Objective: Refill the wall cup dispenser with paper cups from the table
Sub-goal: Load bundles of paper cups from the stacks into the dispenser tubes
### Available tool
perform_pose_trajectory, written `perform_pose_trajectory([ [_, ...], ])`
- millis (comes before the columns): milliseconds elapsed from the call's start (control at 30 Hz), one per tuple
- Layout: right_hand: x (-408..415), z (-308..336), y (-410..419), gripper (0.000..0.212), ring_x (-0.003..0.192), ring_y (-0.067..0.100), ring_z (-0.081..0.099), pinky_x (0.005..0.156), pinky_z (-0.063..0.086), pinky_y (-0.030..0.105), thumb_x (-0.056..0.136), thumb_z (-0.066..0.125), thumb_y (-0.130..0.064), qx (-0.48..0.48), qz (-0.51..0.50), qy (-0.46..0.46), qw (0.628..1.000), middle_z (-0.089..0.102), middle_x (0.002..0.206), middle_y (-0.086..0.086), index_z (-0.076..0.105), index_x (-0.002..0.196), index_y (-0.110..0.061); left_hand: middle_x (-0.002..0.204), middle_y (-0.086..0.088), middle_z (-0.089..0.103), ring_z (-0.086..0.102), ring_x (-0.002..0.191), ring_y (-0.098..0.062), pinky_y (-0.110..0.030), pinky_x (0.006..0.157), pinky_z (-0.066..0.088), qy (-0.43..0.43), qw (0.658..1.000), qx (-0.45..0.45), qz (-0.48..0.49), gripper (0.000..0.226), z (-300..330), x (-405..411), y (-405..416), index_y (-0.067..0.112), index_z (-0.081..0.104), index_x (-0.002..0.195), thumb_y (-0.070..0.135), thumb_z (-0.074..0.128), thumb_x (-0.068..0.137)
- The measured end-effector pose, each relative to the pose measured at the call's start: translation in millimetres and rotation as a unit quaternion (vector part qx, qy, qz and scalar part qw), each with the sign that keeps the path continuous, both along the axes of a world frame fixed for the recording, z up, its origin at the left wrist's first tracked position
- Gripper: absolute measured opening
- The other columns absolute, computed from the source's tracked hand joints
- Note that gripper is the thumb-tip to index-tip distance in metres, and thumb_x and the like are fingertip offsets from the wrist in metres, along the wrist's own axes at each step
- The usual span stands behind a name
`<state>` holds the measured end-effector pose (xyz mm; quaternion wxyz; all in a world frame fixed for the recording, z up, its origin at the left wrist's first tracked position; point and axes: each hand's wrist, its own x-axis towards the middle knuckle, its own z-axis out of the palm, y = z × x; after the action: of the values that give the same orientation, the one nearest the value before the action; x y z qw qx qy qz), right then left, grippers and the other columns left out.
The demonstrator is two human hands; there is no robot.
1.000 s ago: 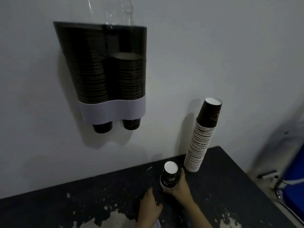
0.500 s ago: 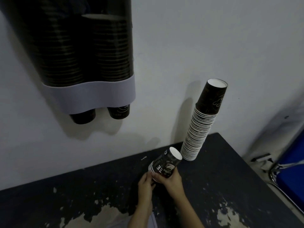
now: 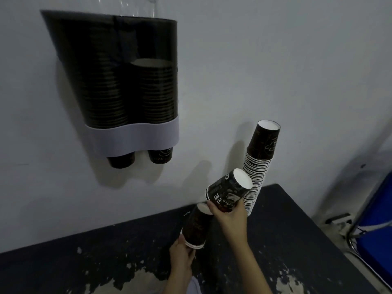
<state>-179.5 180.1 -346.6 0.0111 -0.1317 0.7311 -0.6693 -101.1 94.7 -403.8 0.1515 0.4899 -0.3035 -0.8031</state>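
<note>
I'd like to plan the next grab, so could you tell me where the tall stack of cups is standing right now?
In the head view the tall stack of cups stands right of centre at the table's back edge, leaning by the wall, just behind the right hand.

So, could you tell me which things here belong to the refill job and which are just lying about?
Job:
wall dispenser
tall cup stack
cups in right hand
cups in left hand
table

Lying about:
blue chair

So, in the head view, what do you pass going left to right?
Wall cup dispenser → cups held by the left hand → cups held by the right hand → tall cup stack on the table → blue chair.
</note>
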Motion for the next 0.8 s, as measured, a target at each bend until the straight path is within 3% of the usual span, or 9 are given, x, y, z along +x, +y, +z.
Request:
perform_pose_trajectory([
  [100, 0, 5, 6, 0.063, 0.092, -0.004, 0.06, 0.071, 0.046, -0.001, 0.064, 0.081, -0.003, -0.004, 0.037, -0.012, 0.999, 0.063, 0.104, -0.008, 0.049, 0.116, -0.017, 0.094, -0.012, 0.059, 0.052, 0.075, -0.024, -0.034, 0.074, 0.044, 0.006, 0.999, 0.033, -0.01, 0.035, -3, 1, 3, 0.001, 0.048, 0.127, 0.014, 0.04, 0.095],
  [267, 6, -20, 21, 0.076, 0.102, 0.012, 0.062, 0.071, 0.049, 0.008, 0.062, 0.083, -0.008, 0.036, 0.062, -0.073, 0.995, 0.063, 0.113, 0.0, 0.045, 0.127, -0.013, 0.076, -0.01, 0.056, 0.052, 0.066, -0.022, -0.027, 0.044, 0.052, 0.001, 0.998, 0.016, -0.056, 0.031, -16, -16, 2, -0.003, 0.053, 0.12, 0.008, 0.042, 0.092],
  [333, 5, -30, 25, 0.075, 0.096, 0.01, 0.061, 0.067, 0.049, 0.008, 0.063, 0.082, -0.008, 0.047, 0.057, -0.096, 0.993, 0.062, 0.108, -0.003, 0.045, 0.128, -0.013, 0.076, -0.013, 0.057, 0.054, 0.068, -0.024, -0.026, 0.042, 0.052, -0.002, 0.997, -0.002, -0.075, 0.029, -26, -25, 1, -0.008, 0.052, 0.116, 0.005, 0.041, 0.093],
  [433, 3, -41, 27, 0.071, 0.095, 0.008, 0.061, 0.071, 0.048, 0.011, 0.063, 0.082, -0.008, 0.057, 0.052, -0.125, 0.989, 0.063, 0.109, -0.002, 0.046, 0.124, -0.015, 0.089, -0.023, 0.063, 0.06, 0.082, -0.037, -0.033, 0.057, 0.051, -0.068, 0.987, -0.081, -0.124, 0.033, -43, -32, -2, -0.017, 0.051, 0.116, 0.004, 0.047, 0.091],
  [533, 6, -46, 23, 0.068, 0.101, 0.013, 0.06, 0.075, 0.046, 0.012, 0.062, 0.083, -0.008, 0.078, 0.063, -0.127, 0.987, 0.062, 0.113, 0.001, 0.045, 0.116, -0.022, 0.118, -0.025, 0.058, 0.056, 0.11, -0.039, -0.041, 0.093, 0.046, -0.201, 0.931, -0.251, -0.174, 0.042, -50, -28, -6, -0.008, 0.048, 0.121, 0.008, 0.06, 0.084],
  [567, 7, -46, 23, 0.068, 0.102, 0.014, 0.06, 0.077, 0.047, 0.013, 0.061, 0.083, -0.008, 0.082, 0.062, -0.124, 0.987, 0.062, 0.114, 0.001, 0.044, 0.115, -0.023, 0.123, -0.026, 0.054, 0.053, 0.113, -0.039, -0.04, 0.098, 0.042, -0.211, 0.919, -0.285, -0.171, 0.044, -46, -27, -7, -0.005, 0.047, 0.123, 0.007, 0.061, 0.083],
  [633, 12, -43, 20, 0.071, 0.104, 0.016, 0.061, 0.084, 0.049, 0.021, 0.053, 0.086, -0.02, 0.1, 0.048, -0.111, 0.988, 0.062, 0.114, 0.002, 0.047, 0.113, -0.024, 0.126, -0.029, 0.05, 0.049, 0.115, -0.04, -0.041, 0.101, 0.039, -0.216, 0.908, -0.325, -0.151, 0.041, -40, -22, -11, -0.003, 0.047, 0.123, 0.005, 0.057, 0.084],
  [733, 14, -27, 23, 0.083, 0.112, 0.023, 0.057, 0.094, 0.05, 0.042, 0.04, 0.082, -0.05, 0.165, 0.023, -0.074, 0.983, 0.061, 0.115, 0.002, 0.05, 0.114, -0.029, 0.123, -0.027, 0.053, 0.049, 0.114, -0.039, -0.041, 0.097, 0.04, -0.193, 0.909, -0.363, -0.075, 0.031, -15, -14, -13, -0.004, 0.05, 0.118, 0.009, 0.048, 0.09],
  [800, 15, -1, 32, 0.085, 0.12, 0.025, 0.045, 0.101, 0.042, 0.038, 0.046, 0.079, -0.054, 0.26, 0.046, -0.029, 0.964, 0.052, 0.121, 0.004, 0.047, 0.12, -0.025, 0.121, -0.021, 0.056, 0.051, 0.113, -0.034, -0.036, 0.092, 0.039, -0.109, 0.917, -0.385, -0.006, 0.03, 17, -10, -10, -0.002, 0.053, 0.116, 0.015, 0.044, 0.093],
])
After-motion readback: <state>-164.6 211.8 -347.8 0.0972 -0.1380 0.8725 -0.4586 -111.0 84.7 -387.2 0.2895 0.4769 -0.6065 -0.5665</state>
